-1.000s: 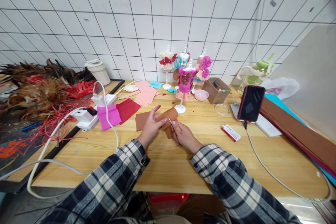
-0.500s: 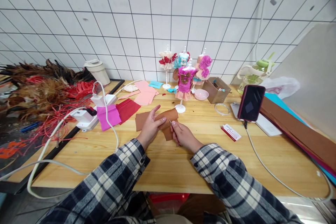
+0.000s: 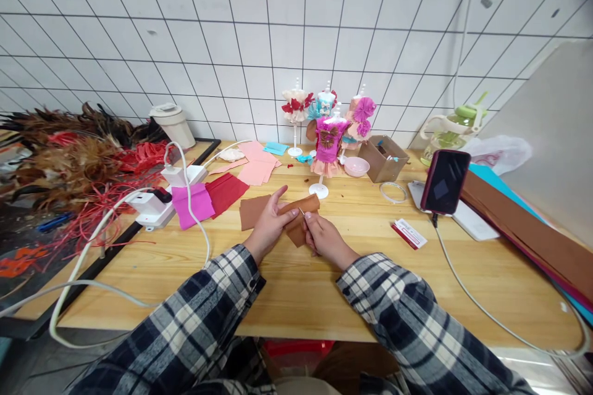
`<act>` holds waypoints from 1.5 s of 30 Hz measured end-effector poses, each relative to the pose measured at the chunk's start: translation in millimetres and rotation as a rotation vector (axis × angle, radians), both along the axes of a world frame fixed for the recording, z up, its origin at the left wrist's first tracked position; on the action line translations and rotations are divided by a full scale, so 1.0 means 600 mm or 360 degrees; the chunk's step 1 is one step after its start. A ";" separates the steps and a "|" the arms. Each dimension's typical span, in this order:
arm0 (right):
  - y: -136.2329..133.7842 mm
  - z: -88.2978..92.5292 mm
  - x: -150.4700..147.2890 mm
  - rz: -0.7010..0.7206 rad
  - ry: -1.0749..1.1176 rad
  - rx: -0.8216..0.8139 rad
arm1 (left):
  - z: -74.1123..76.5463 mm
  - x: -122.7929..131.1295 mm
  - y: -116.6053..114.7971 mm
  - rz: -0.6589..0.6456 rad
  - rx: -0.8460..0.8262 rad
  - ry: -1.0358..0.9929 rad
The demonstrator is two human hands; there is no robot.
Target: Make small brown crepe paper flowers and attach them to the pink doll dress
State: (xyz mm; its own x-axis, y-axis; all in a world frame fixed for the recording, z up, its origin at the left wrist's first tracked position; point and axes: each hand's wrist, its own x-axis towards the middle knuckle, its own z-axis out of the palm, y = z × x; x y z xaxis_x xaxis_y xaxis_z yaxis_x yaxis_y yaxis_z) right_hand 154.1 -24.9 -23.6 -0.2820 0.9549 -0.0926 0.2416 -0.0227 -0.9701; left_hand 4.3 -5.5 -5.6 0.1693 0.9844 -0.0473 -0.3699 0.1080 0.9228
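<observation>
My left hand (image 3: pixel 270 227) is closed on a brown sheet of crepe-like paper (image 3: pixel 295 234), its thumb pressing on top and its forefinger stretched out. The sheet is bent, its upper edge curling over. In my right hand (image 3: pixel 323 237), thumb and fingers pinch a thin, pointed tool (image 3: pixel 302 212), with its tip at the brown sheet beside my left thumb. Its exact kind is too small to tell. Another brown piece (image 3: pixel 252 212) lies flat on the table left of my left hand. Just beyond my hands stands a small dress form (image 3: pixel 330 139) in a magenta top with a brown bow.
Magenta (image 3: pixel 191 205), red (image 3: pixel 227 194) and pink paper (image 3: pixel 257 163) lie left, near a power strip (image 3: pixel 155 216) with looping cables. A propped phone (image 3: pixel 445 182), a card (image 3: pixel 408 233) and an open box (image 3: pixel 383 157) are right. Feathers (image 3: pixel 74 166) heap far left.
The tool and my left thumb are slightly closer together at the brown sheet, whose upper edge has shifted a little. The view has moved slightly.
</observation>
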 end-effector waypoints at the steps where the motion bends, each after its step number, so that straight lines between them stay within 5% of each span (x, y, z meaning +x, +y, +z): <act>1: -0.001 0.000 0.000 0.0009 0.0006 0.0007 | 0.000 0.000 0.000 0.0025 0.0011 0.0005; 20: -0.001 0.007 -0.001 -0.0110 -0.0199 0.0074 | 0.002 0.002 0.000 0.0111 0.0142 0.0249; 45: -0.002 0.005 0.001 -0.0105 -0.0177 0.0115 | 0.004 0.002 -0.001 0.0017 0.0066 0.0122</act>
State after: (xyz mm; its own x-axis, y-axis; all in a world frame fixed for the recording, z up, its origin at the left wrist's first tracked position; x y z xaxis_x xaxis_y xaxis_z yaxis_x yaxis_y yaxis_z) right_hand 154.9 -26.1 -20.7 -0.2104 0.9763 -0.0504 0.3480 0.0266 -0.9371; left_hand 5.5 -6.2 -3.1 0.1563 0.9875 -0.0188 -0.2990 0.0655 0.9520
